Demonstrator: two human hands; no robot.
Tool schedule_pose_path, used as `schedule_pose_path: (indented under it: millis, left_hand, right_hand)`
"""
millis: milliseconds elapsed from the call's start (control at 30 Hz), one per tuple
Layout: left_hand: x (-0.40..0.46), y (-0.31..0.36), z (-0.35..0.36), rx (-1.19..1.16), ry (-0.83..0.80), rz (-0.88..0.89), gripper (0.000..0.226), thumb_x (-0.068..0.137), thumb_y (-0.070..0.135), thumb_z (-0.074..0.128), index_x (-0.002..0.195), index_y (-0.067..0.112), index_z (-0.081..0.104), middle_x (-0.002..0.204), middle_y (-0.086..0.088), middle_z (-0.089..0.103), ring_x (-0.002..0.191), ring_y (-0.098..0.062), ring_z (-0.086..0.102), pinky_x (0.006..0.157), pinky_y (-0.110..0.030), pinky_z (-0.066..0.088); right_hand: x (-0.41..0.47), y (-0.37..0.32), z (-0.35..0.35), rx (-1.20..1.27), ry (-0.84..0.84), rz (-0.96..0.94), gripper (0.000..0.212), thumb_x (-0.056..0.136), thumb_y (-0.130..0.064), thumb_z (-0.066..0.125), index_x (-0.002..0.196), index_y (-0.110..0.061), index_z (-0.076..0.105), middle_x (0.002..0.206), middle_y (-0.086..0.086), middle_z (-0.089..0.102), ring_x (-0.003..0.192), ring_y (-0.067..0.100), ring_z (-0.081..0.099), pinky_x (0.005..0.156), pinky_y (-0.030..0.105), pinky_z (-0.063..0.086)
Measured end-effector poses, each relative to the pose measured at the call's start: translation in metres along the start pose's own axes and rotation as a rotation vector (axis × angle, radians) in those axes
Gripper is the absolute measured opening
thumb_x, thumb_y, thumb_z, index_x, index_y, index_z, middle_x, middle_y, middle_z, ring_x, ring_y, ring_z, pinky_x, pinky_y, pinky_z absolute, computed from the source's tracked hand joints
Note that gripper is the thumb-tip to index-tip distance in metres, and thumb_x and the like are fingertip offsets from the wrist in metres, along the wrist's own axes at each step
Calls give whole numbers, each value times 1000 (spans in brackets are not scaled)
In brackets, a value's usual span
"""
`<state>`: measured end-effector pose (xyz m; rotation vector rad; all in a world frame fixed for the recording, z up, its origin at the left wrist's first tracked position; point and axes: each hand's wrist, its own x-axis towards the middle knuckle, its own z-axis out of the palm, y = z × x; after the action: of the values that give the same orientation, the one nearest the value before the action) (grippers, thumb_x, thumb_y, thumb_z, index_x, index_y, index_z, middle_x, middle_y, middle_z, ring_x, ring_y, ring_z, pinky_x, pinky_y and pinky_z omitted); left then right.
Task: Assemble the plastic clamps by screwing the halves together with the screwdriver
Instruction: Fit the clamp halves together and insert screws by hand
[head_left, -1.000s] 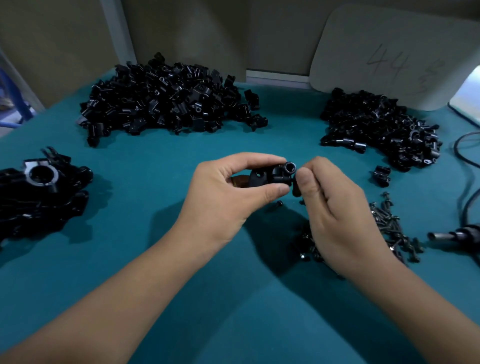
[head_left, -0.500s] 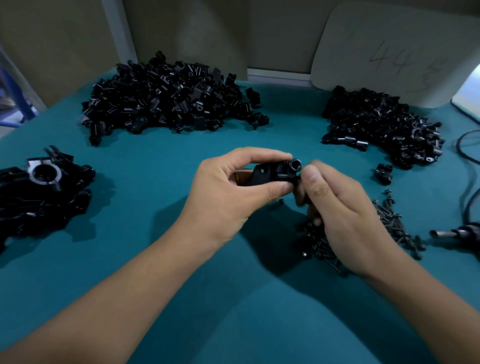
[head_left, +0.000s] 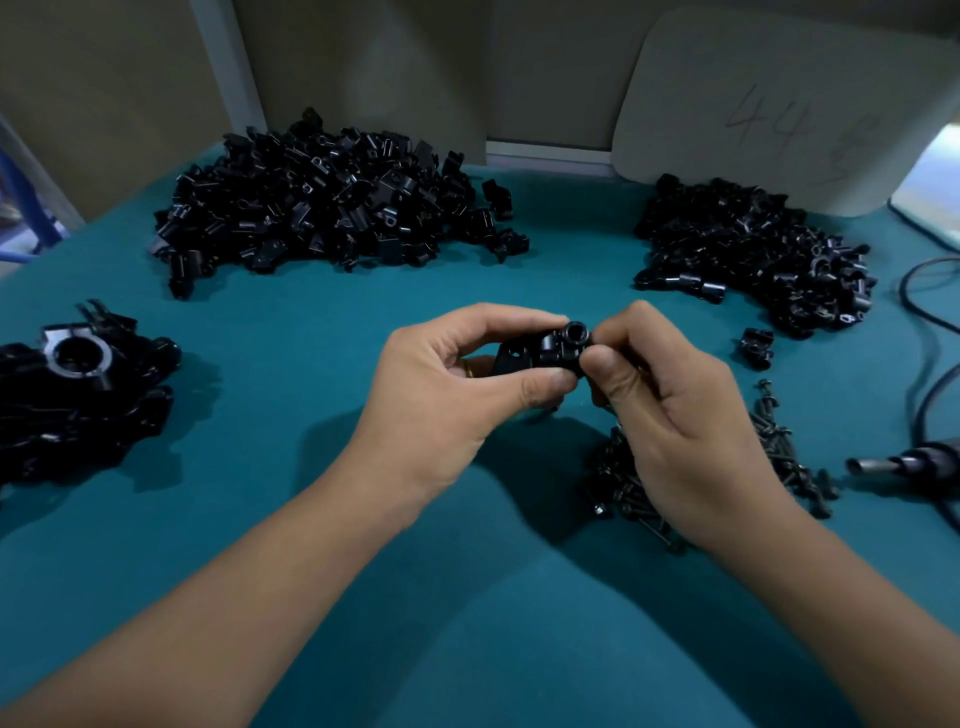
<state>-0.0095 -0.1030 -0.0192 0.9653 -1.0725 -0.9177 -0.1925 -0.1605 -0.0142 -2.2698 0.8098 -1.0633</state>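
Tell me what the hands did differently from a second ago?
The right hand slid in toward the left hand and now pinches the end of the black clamp, where a second ago it hovered just beside it. The left hand kept holding the clamp the same way. The piles of black parts, the screws and the screwdriver stayed put on the table.

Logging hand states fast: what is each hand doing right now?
Left hand: holding the clamp.
Right hand: pinching the same clamp's end.
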Motion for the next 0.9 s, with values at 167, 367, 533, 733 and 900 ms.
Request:
schedule_pose_path:
  millis: [167,367,533,733,900]
  left_hand:
    - [3,-1,-3,-10,20,-7,39,67,7,90,105,14,83,105,-10,82,98,-28,79,93,-44,64]
    - [4,1,-5,58,22,26,40,71,2,91,108,14,82,105,-5,83,100,-22,79,93,-30,61]
    - [1,4,-1,101,19,43,39,72,-1,91,106,18,82,101,-3,83,96,-23,80,90,-32,63]
    - [-1,3,2,118,28,80,39,73,-3,91,107,12,81,102,-5,83,98,-30,79,92,-35,64]
    - [-2,3,5,60,17,70,37,72,-1,90,105,13,81,101,-4,82,94,-23,79,86,-30,63]
  right_hand:
    - [3,1,-1,35,-2,-32,6,106,-29,60,106,-30,54,94,-17,59,87,11,59,74,16,43]
    - [3,3,-4,68,15,6,9,104,-33,68,103,-34,58,101,-15,67,91,15,65,76,29,52]
    - [2,3,-6,-19,-22,23,21,110,-45,53,95,-30,56,81,-3,59,68,15,51,57,29,40]
    - [1,3,-3,19,-67,38,35,114,-46,42,86,-26,51,71,2,49,60,18,43,55,43,35]
    - [-1,5,0,101,-43,73,45,113,-50,39,77,-25,45,69,-4,44,62,14,40,56,49,36]
